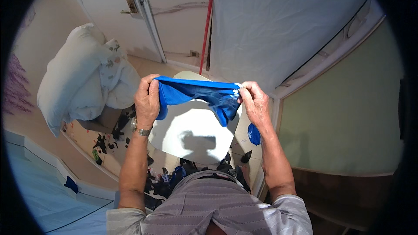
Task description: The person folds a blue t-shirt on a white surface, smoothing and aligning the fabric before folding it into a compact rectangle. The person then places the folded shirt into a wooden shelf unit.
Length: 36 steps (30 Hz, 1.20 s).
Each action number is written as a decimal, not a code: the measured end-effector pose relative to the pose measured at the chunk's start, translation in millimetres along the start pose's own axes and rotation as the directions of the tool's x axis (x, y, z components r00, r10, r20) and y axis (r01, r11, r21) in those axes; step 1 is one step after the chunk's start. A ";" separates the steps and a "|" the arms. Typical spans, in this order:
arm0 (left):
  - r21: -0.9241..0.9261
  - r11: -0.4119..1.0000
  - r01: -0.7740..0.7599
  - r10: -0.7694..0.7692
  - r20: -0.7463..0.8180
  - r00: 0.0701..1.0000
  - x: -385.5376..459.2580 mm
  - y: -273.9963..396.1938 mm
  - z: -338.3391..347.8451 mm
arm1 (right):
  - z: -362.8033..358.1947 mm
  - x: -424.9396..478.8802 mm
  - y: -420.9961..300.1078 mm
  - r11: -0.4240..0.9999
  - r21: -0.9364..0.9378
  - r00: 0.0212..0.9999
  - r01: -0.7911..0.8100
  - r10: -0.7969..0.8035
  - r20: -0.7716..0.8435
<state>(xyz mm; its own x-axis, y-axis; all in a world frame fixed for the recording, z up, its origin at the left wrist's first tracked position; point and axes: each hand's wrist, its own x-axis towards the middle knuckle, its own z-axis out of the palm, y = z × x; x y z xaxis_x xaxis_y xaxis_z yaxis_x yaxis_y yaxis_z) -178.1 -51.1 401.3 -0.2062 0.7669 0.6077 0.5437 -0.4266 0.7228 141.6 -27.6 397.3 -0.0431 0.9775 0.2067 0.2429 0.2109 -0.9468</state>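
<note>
A piece of blue knit fabric (178,92) with white printed marks near its right end hangs stretched between my hands. My left hand (147,101) pinches its upper left corner between thumb and fingers; a metal-band watch sits on that wrist. At the upper right corner, my right hand (256,102) grips the edge beside the white print. The top edge is nearly straight, while the lower part droops in loose folds. Beneath the cloth stands a white tabletop (166,138), brightly lit and crossed by a shadow.
A bulky white bundle of bedding (76,68) rests on a cardboard box (101,117) at left. Dark fabric scraps (102,143) litter the tiled floor. Another blue cloth piece (253,133) lies right of the tabletop. A red pole (206,32) leans near the door (101,0).
</note>
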 end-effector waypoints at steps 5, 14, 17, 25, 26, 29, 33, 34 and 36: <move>-0.677 0.434 0.594 -0.513 0.356 0.781 7.4 23.1 6.6 | 20.0 5.4 17.8 0.978 -0.109 0.955 0.178 -0.199 -0.220; -0.764 0.024 0.645 -0.561 0.524 0.641 -0.5 -5.1 40.6 | 104.0 -101.6 25.5 0.994 0.038 0.916 -0.099 0.076 0.394; -0.758 0.052 0.650 -0.479 0.552 0.682 -4.1 -36.8 43.2 | 102.6 -99.9 41.8 0.935 -0.070 0.834 -0.348 0.343 0.431; -0.417 0.597 0.685 -0.524 0.444 0.727 -64.2 -18.2 64.2 | 83.4 -42.2 54.3 0.362 0.676 0.766 -0.641 0.358 0.535; -0.410 0.595 0.691 -0.519 0.460 0.720 -72.9 -14.7 62.7 | 83.0 -39.5 50.6 0.341 0.676 0.755 -0.653 0.367 0.544; -0.367 0.692 0.622 -0.398 0.525 0.752 -88.1 2.4 55.1 | 78.0 -36.9 50.1 0.333 0.663 0.738 -0.670 0.387 0.552; -0.404 0.581 0.707 -0.498 0.510 0.701 -101.4 -7.1 56.8 | 83.3 -37.0 44.4 0.327 0.637 0.714 -0.698 0.373 0.592; -0.363 0.565 0.741 -0.528 0.531 0.663 -99.2 -10.6 56.9 | 83.9 -38.3 42.4 0.326 0.635 0.713 -0.701 0.359 0.603; -0.468 0.499 0.730 -0.466 0.565 0.681 -94.9 -11.3 58.9 | 85.6 -41.1 46.8 0.343 0.595 0.686 -0.727 0.364 0.629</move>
<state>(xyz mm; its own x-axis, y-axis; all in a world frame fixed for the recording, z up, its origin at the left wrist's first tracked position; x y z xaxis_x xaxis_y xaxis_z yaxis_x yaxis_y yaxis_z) -116.8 -90.8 316.0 0.0662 0.9919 -0.1087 -0.2599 0.1223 0.9579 71.8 -57.1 323.4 -0.5510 0.7537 -0.3582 -0.4618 -0.6329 -0.6215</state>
